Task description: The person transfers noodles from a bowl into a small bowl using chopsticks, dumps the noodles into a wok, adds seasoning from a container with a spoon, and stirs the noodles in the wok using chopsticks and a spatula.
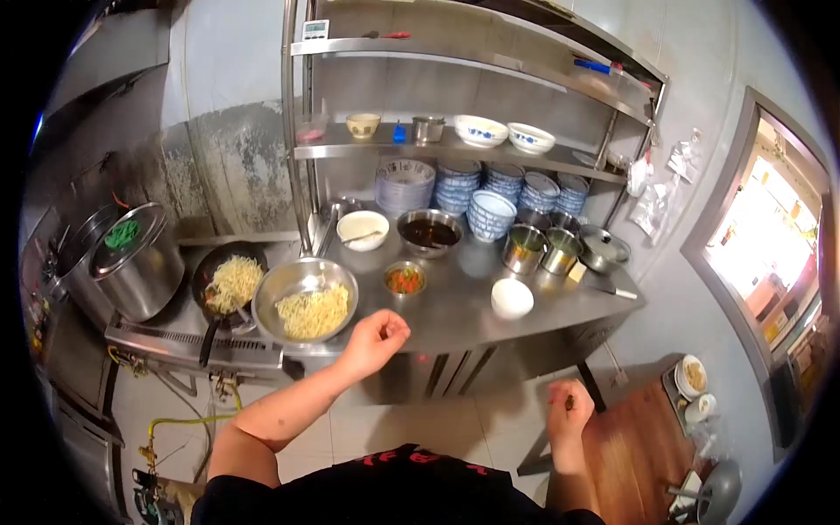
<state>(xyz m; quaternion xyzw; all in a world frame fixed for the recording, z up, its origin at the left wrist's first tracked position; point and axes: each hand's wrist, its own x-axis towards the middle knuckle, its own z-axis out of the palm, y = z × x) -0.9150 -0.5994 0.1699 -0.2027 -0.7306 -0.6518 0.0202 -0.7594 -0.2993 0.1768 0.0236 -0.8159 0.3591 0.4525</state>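
Note:
My left hand [374, 341] hangs over the front edge of the steel counter, its fingers curled into a loose fist with nothing showing in them. Closest to it is a steel bowl [262, 302] of pale noodles [313, 312]. A small bowl of chopped red and green peppers [405, 280] stands just beyond. Lower right, beside the wooden table [643, 437], my right hand [569, 411] is also closed. A small dark spot shows between its fingers; I cannot tell what it is. Neither hand touches a bowl or the counter.
A black wok [207, 271] with noodles sits on the stove left of the bowl. Tall steel pots [140, 271] stand farther left. On the counter are a dark sauce bowl [429, 245], a white bowl [512, 299] and stacked blue-patterned bowls [492, 215]. Shelves [472, 157] hang above.

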